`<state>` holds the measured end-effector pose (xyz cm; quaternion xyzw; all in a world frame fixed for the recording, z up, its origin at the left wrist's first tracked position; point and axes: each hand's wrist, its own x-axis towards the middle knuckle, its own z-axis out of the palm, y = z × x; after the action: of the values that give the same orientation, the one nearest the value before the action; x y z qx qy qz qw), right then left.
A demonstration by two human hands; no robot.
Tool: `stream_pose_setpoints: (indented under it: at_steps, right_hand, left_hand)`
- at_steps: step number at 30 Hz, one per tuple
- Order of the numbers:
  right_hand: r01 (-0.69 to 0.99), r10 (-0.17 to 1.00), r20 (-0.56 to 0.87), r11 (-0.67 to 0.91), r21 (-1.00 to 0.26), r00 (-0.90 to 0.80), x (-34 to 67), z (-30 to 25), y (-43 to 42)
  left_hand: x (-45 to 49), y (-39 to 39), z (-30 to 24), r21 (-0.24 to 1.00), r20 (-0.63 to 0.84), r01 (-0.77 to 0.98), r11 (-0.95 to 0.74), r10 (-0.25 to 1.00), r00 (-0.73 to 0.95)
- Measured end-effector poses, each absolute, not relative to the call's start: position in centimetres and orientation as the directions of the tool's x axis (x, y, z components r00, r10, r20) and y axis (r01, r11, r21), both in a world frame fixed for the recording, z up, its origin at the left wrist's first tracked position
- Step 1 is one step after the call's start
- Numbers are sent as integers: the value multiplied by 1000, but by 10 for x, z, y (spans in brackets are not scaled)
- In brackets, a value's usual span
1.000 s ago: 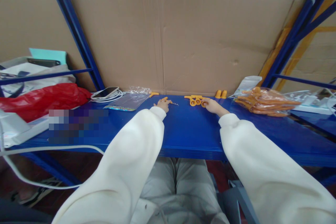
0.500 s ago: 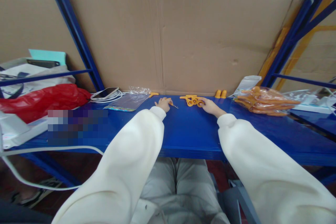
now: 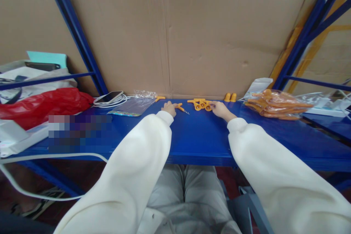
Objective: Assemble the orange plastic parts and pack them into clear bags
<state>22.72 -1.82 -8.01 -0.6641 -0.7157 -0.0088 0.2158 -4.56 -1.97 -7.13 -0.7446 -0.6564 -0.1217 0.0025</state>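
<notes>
My left hand (image 3: 168,108) has its fingers closed at the left end of an orange-handled corkscrew (image 3: 180,107). The metal spiral points right and toward me, low over the blue table. On the right, my right hand (image 3: 221,111) pinches the nearest of several orange pieces with round open ends (image 3: 207,108). These lie side by side in a row, and their far parts overlap other orange handles (image 3: 196,101). Two orange caps (image 3: 227,97) stand upright behind my right hand. Another orange handle (image 3: 160,98) lies beyond my left hand.
A clear plastic bag of orange parts (image 3: 276,106) lies at right. To the left are a flat clear packet (image 3: 134,106), a phone (image 3: 111,97) with a coiled white cable (image 3: 120,101), and a red bag (image 3: 46,106). A cardboard panel (image 3: 219,44) closes off the back.
The corkscrew has shifted slightly right, and more of its orange handle shows beside my left fingers. My right hand stays at the round-ended pieces, having moved only slightly.
</notes>
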Motion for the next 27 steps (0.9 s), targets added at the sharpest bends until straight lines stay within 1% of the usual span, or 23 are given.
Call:
stream_pose_setpoints:
  at_steps: [3, 5, 8, 10, 13, 16, 18, 20, 21, 23, 26, 27]
  right_hand:
    - [958, 947, 319, 124, -260, -36, 223, -78, -20]
    - [966, 955, 295, 97, -241, -23, 217, -75, -22]
    - [984, 967, 255, 57, -170, -12, 207, -68, -26]
    - [992, 970, 240, 58, -116, -28, 202, -63, -26]
    - [994, 973, 226, 72, -85, -52, 199, -58, -21]
    - [984, 977, 189, 128, -128, -102, 205, -55, -11]
    - [961, 975, 150, 192, -198, -164, 215, -54, -2]
    - [946, 974, 151, 204, -252, -170, 228, -52, 7]
    - [952, 974, 172, 184, -246, -144, 236, -51, 10]
    - [975, 971, 232, 107, -192, -61, 252, -50, 15]
    - [996, 968, 240, -63, -65, 77, 274, -51, 14]
    - [992, 957, 263, -120, -42, 126, 279, -51, 13]
  left_hand:
    - [-43, -21, -70, 156, 181, 976, -155, 975, 126]
    - [-42, -23, -69, 155, 187, 975, -157, 974, 127]
    - [-40, -25, -68, 160, 187, 972, -171, 972, 140]
    - [-39, -25, -68, 160, 186, 969, -190, 970, 160]
    - [-39, -23, -68, 157, 197, 966, -207, 965, 175]
    - [-39, -21, -68, 178, 201, 963, -204, 965, 167]
    - [-39, -20, -68, 196, 202, 960, -201, 966, 161]
    - [-39, -20, -69, 206, 204, 957, -203, 966, 161]
    - [-39, -19, -69, 208, 205, 957, -204, 965, 161]
    - [-38, -19, -69, 210, 206, 956, -205, 965, 161]
    - [-38, -20, -67, 207, 208, 954, -215, 963, 172]
    - [-38, -20, -66, 204, 203, 953, -223, 962, 182]
